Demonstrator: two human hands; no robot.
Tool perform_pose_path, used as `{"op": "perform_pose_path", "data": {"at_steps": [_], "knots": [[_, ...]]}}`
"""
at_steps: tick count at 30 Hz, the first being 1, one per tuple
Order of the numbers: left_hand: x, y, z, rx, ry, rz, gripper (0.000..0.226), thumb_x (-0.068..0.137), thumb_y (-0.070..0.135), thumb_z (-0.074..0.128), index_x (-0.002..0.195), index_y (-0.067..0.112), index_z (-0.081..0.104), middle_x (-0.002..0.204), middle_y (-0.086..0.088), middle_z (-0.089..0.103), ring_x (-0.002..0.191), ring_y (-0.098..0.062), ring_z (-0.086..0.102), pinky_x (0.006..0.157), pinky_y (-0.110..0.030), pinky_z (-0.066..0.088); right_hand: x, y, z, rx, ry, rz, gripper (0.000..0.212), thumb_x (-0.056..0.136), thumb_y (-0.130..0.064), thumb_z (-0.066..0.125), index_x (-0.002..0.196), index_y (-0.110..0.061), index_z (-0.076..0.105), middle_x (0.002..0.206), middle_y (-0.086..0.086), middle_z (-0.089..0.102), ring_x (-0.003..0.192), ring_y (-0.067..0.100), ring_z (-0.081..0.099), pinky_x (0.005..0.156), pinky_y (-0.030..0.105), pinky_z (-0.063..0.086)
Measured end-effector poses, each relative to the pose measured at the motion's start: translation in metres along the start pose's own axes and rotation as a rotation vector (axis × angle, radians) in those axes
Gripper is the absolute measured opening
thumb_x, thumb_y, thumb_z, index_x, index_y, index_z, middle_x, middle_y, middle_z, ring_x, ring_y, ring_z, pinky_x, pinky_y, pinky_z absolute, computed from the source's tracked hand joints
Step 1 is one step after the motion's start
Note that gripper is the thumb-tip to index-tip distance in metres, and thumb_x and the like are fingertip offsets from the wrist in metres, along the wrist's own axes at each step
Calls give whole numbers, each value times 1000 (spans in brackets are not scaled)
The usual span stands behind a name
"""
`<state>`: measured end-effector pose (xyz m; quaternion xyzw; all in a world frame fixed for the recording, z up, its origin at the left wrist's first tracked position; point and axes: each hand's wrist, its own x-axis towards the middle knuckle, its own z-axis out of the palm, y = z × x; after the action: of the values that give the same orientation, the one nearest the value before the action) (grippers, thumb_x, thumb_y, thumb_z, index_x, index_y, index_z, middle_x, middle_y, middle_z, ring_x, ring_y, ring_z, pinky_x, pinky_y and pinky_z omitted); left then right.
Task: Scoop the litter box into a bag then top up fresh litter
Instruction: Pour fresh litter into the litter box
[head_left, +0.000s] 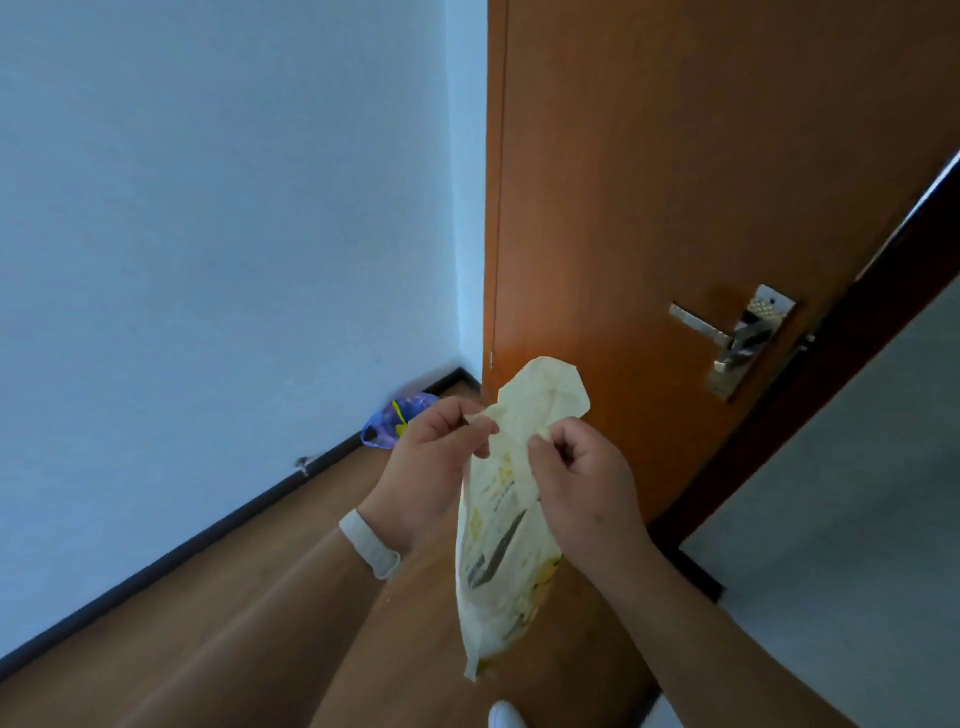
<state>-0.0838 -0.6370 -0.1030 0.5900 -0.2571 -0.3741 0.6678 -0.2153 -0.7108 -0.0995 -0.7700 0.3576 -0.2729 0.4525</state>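
Both hands hold up a crumpled pale bag (501, 525) in front of a wooden door (675, 182)

The left hand (431, 467) pinches the bag's upper edge; the right hand (576, 488) grips it just beside; the bag hangs down between the forearms; a purple bag (382, 428) lies in the floor's far corner.

Brown wooden door (675, 156) at right, metal lever handle (737, 338) on a plate near its edge. Pale wall (208, 208) at left, dark skirting board (208, 530) along its foot. Wood-look floor (234, 623). Purple plastic bag (387, 423), yellow marking, lies in the corner by the skirting board.
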Motion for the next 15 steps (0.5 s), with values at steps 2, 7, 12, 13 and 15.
{"op": "perform_pose_path", "data": {"at_steps": [2, 7, 12, 13, 15], "knots": [[4, 2, -14, 13, 85, 9, 18, 82, 6, 63, 68, 16, 67, 64, -5, 54, 64, -14, 49, 68, -26, 40, 17, -1, 12, 20, -52, -60, 29, 95, -25, 53, 75, -4, 51, 65, 14, 51, 51, 17, 42, 44, 19, 32], [-8, 5, -49, 88, 298, 39, 8, 91, -1, 56, 84, -1, 60, 65, -5, 52, 58, -7, 47, 55, -12, 37, 46, -10, 51, 81, -238, -155, 30, 94, -19, 54, 65, -14, 46, 53, -6, 40, 47, 5, 37, 43, 19, 31], [-43, 11, -93, 129, 530, 55, 10, 93, 2, 56, 84, 1, 62, 68, -4, 53, 59, -4, 48, 58, -11, 39, 49, -33, 100, 46, -433, -304, 26, 93, -19, 56, 72, -6, 52, 54, -2, 44, 49, 7, 41, 46, 17, 31], [-51, 12, -102, 129, 575, 61, 10, 92, 2, 56, 84, 2, 62, 68, -5, 54, 60, -4, 49, 59, -11, 39, 48, -40, 108, 17, -464, -326, 26, 94, -22, 56, 73, -6, 54, 54, -3, 44, 50, 6, 42, 47, 15, 32], [-66, 13, -123, 125, 663, 68, 10, 93, 3, 57, 84, 2, 62, 69, -5, 54, 60, -3, 50, 60, -11, 40, 45, -53, 129, -4, -518, -352, 27, 94, -25, 55, 74, -7, 53, 54, -5, 43, 51, 5, 42, 49, 14, 33]]}}
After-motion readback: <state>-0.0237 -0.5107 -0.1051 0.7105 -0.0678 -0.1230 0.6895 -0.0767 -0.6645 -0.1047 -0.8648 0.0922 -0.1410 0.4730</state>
